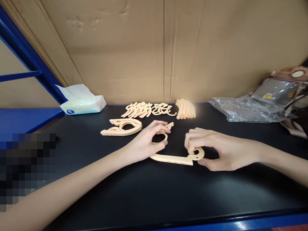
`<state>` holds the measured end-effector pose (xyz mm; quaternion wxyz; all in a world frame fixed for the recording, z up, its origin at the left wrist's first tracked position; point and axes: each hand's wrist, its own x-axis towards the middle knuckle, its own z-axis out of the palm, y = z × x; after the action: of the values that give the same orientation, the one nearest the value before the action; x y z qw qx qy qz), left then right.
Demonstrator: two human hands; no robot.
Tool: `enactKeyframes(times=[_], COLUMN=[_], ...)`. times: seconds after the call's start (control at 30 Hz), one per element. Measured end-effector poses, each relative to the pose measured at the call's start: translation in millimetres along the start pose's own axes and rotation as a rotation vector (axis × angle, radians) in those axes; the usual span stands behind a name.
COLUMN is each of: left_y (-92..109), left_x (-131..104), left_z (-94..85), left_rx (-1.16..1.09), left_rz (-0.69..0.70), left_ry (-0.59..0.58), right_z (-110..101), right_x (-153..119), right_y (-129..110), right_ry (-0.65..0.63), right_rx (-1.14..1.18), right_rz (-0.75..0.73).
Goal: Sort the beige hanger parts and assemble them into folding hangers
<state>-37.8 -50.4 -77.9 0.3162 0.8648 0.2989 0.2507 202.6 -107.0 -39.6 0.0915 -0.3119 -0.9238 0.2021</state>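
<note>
In the middle of the black table lies a beige plastic folding hanger point(172, 158), with one long arm pointing right along the table. My left hand point(141, 142) is closed around its left part, where a rounded loop and a short upper piece show between thumb and fingers. At the other end my right hand point(221, 149) pinches a curved hook-like piece with a small hole, touching the tip of the long arm. Whether that piece is joined to the arm is unclear. Folded beige hangers point(121, 128) lie stacked just left of my left hand.
Along the back lie a heap of curved beige arms point(137, 110), several beige hooks point(162, 109) and a row of beige arm pieces point(185, 109). A tissue pack point(83, 104) stands back left. Crumpled clear plastic point(243, 109) and a transparent bag point(276, 88) sit right. Cardboard point(115, 48) walls the back.
</note>
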Motion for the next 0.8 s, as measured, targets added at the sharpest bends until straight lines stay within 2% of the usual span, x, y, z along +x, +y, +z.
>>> enactKeyframes(times=[0.17,0.33,0.5,0.67,0.8], left_y=[-4.1,1.9,2.7,-1.6,-0.9], left_x=[0.4,-0.4,-1.6,-1.8,-1.8], left_z=[1.9,2.3,3.7,5.6,5.8], left_rx=[0.043,0.133,0.171,0.13,0.186], left_rz=[0.073,0.049,0.015,0.012,-0.015], left_ry=[0.093,0.14,0.167,0.172,0.175], right_z=[5.0,11.2,14.3,15.0,22.5], right_x=[1.7,3.8,4.3,4.3,6.0], right_y=[0.0,5.0,9.5,3.1,-4.1], right_ry=[0.054,0.139,0.209,0.195,0.162], right_rx=[0.005,-0.068,-0.246,-0.177,-0.162], right_rz=[-0.003,0.02,0.015,-0.051,-0.091])
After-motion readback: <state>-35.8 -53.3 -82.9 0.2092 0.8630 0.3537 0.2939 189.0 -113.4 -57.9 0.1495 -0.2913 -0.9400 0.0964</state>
